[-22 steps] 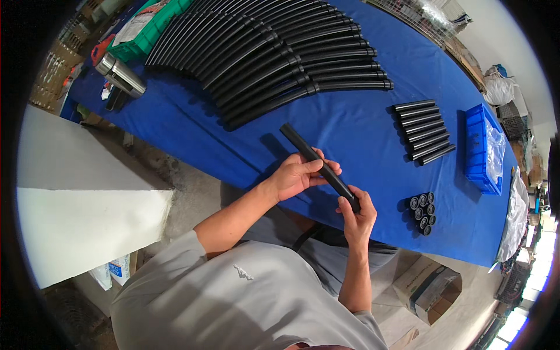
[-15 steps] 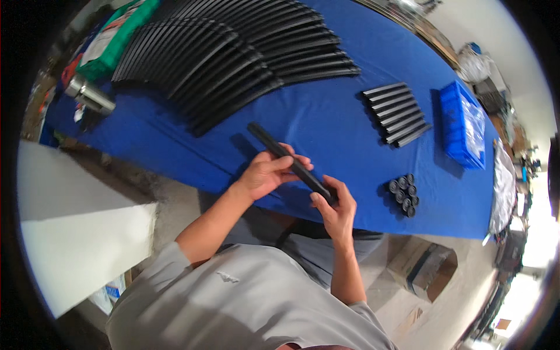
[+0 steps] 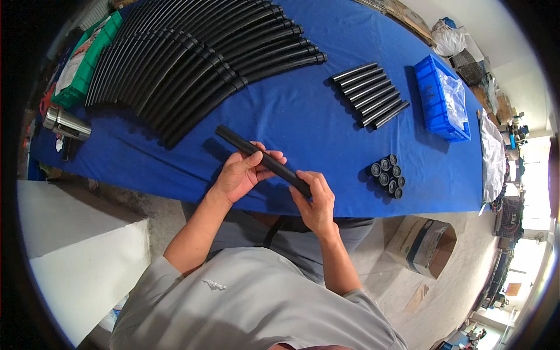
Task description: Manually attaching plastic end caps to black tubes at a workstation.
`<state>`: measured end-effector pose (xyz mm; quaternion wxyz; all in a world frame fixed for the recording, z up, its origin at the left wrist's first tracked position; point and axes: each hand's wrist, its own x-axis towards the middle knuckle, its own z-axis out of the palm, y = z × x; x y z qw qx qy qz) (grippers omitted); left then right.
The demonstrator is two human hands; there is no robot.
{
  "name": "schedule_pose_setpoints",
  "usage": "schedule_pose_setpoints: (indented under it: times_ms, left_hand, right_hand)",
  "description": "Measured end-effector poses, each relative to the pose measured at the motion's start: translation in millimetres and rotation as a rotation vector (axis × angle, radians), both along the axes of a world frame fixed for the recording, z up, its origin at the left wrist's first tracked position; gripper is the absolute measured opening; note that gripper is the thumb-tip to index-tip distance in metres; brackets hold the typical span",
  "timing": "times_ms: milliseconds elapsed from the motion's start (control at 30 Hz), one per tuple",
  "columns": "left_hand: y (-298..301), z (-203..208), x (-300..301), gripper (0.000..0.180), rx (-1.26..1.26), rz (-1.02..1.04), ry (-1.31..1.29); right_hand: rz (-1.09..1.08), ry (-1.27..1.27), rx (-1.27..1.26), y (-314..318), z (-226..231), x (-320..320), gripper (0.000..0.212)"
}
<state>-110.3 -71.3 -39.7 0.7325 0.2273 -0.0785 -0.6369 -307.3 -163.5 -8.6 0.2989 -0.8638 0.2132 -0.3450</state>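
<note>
A black tube [image 3: 232,137] slants over the near edge of the blue-covered table, its far end up to the left. My left hand [image 3: 239,175] is closed around its middle, thumb on top and fingers underneath. At the lower right end, my right hand [image 3: 318,204] grips it, and the fingers hide that tip. To the right of my hands lies a cluster of round black caps [image 3: 385,165]. Beyond them, several short black tubes [image 3: 368,96] lie side by side.
Long rows of black tubes [image 3: 175,76] fan over the far left. A green bin [image 3: 93,64] and a metal cylinder [image 3: 70,124] stand left of them. A blue crate [image 3: 431,99] with clear plastic bags sits at right. An open cardboard box [image 3: 408,239] rests on the floor.
The whole view has shifted, so the table things sit further left and slightly higher. Both hands still hold the tube; my right hand's fingers now wrap over its lower end.
</note>
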Motion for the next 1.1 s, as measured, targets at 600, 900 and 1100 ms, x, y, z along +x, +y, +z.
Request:
schedule_pose_setpoints:
  times_ms: [600,900,1100]
  left_hand:
    - [-1,-12,2,0.024,-0.095,0.025,-0.065]
    - [45,26,81,0.017,0.081,0.272,-0.398]
    - [7,85,21,0.045,-0.174,0.098,-2.195]
  right_hand:
    - [-0.021,-0.242,1.118,-22,-13,4,0.029]
    - [0.08,-0.497,1.27,-29,-17,-10,0.016]
    - [0.12,-0.449,1.211,-29,-19,-12,0.016]
